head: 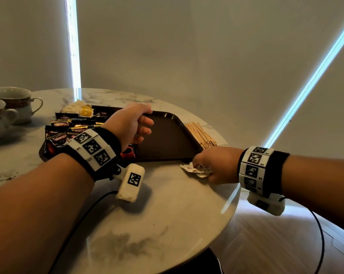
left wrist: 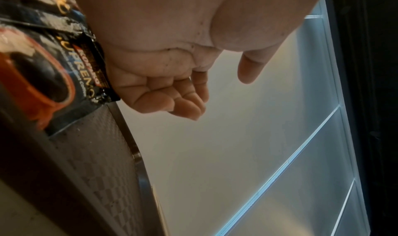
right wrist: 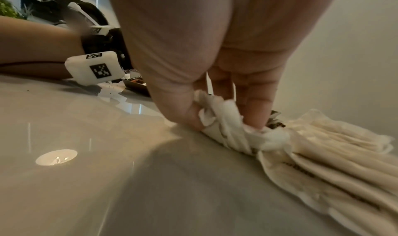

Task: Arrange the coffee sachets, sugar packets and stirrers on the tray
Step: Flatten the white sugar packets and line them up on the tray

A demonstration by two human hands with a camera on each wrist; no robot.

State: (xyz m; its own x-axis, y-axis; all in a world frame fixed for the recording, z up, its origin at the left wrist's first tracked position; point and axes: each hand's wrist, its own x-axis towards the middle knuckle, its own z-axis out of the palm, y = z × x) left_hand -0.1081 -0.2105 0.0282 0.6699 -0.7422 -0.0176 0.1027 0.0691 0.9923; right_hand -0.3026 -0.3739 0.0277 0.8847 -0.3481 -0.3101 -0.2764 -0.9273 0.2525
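Right hand [head: 216, 165] pinches a bunch of white sugar packets [right wrist: 237, 129] against the table [head: 167, 214], at the tray's [head: 167, 139] five o'clock corner. Left hand [head: 127, 123] hovers over the tray, fingers [left wrist: 172, 103] loosely curled, empty. Coffee sachets [head: 68, 131] crowd nine o'clock; stirrers [head: 200, 133] lie at three o'clock.

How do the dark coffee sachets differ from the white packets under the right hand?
The coffee sachets are dark and glossy with red and gold print; the sugar packets are plain white paper. The sachets lie heaped on the tray's left end; the packets lie on the bare table beside its near corner. Nothing grips the sachets; the right hand pinches the packets. The sachets look larger. Both are flat, sealed and bunched.
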